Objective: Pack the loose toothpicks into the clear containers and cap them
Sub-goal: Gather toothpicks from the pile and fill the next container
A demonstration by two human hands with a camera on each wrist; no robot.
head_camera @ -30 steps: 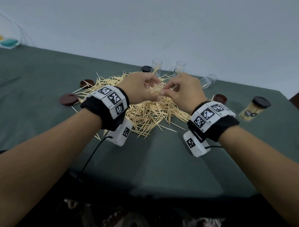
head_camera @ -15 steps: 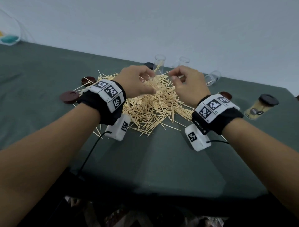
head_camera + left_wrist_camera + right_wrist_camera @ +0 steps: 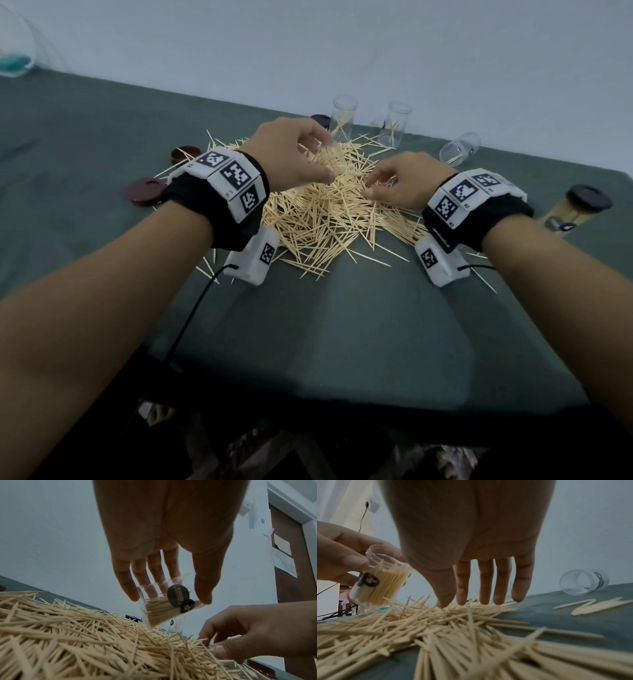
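Note:
A big pile of loose toothpicks [image 3: 325, 219] lies mid-table on the green cloth. My left hand [image 3: 325, 157] grips a clear container [image 3: 334, 159] tilted just above the pile. In the left wrist view the container [image 3: 161, 609] is partly filled with toothpicks and carries dark round stickers. Its open mouth points up beside my thumb in the right wrist view [image 3: 380, 582]. My right hand [image 3: 371, 186] is down on the pile's right side. Its fingers [image 3: 484, 588] are nearly straight, with the tips touching loose toothpicks [image 3: 436, 628].
Two upright clear containers [image 3: 343, 118] [image 3: 395, 123], each holding a few toothpicks, stand behind the pile. An empty one [image 3: 460, 150] lies on its side. A capped full container [image 3: 575, 210] lies far right. Brown caps [image 3: 145, 192] [image 3: 185, 154] sit left, a dark cap [image 3: 320, 120] behind.
My hands were together at the container's mouth. Now they are apart: the right hand has dropped to the pile, while the left still holds the container above it.

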